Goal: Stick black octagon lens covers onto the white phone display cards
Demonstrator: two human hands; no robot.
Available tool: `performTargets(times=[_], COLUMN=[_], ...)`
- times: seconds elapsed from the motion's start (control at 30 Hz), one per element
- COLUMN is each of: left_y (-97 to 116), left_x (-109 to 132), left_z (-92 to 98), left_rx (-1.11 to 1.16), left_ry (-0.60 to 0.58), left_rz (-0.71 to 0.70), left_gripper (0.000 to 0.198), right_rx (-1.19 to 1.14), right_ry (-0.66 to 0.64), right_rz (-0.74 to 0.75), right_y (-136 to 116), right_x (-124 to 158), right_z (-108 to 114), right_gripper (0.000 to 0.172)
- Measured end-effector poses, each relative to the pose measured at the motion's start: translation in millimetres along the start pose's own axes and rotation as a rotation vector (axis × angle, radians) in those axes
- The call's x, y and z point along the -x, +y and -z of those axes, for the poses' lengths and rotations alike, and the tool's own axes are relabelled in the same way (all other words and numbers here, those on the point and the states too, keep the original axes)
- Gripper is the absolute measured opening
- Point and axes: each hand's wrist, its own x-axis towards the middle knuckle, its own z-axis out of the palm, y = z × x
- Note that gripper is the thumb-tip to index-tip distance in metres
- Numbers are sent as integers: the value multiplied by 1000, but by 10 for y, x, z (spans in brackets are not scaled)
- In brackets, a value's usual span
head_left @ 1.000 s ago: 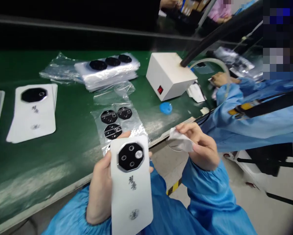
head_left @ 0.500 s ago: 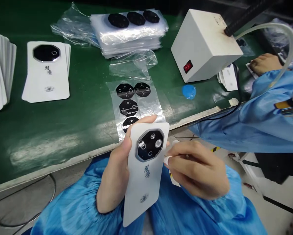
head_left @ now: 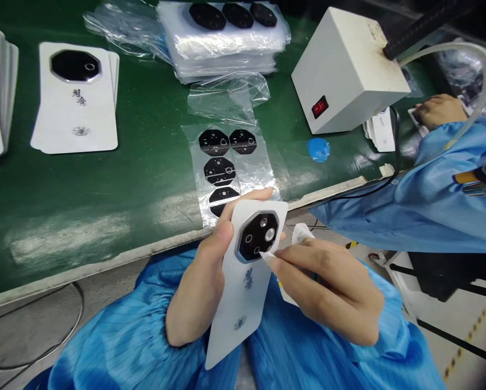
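My left hand is wrapped round a white phone back cover, thumb on its edge and fingers behind. The cover tilts upright above my lap and bears a black octagonal camera plate with several ring-shaped lens openings, plus dark lettering and a small round emblem below. Pinched in my right hand is a white cloth, probably a wipe or tissue. A pointed tip of it sticks out past the fingertips and meets the lower right rim of the camera plate.
On the green bench lies a film sheet with black octagonal plates. Behind it is a stack of bagged plates. White covers lie left. A white box with a red switch and a co-worker's hand are right.
My right hand has brought the cloth's tip up from beside the cover onto the camera plate's edge. A white glare spot on the plate's left is gone. The cover has turned slightly.
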Motion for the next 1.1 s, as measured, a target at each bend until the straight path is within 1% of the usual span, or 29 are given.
performTargets(times=[0.13, 0.33, 0.5, 0.6, 0.77, 0.9, 1.0, 1.1], left_y=[9, 17, 35, 43, 26, 0, -23, -43], left_x=[7, 19, 29, 32, 25, 23, 31, 53], left_z=[13, -4, 0, 9, 18, 17, 13, 13], left_rx=[7, -8, -20, -27, -6, -14, -31, -29], left_ry=[-25, 8, 13, 30, 28, 28, 23, 14], left_rz=[-13, -27, -21, -17, -38, -59, -74, -107], left_gripper=[38, 38, 37, 37, 39, 39, 38, 37], right_rx=[-13, 11, 33, 40, 161, 178, 179, 134], right_ry=[55, 88, 9, -35, -18, -36, -21, -13], right_rz=[17, 81, 107, 94, 103, 59, 17, -19], right_y=[-4, -4, -5, -30, -113, -180, -203, -202], right_x=[-9, -83, -115, -113, -87, -71, -58, -47], right_z=[-45, -111, -83, -65, -84, -103, -113, -120], right_gripper=[17, 12, 16, 21, 18, 21, 22, 23])
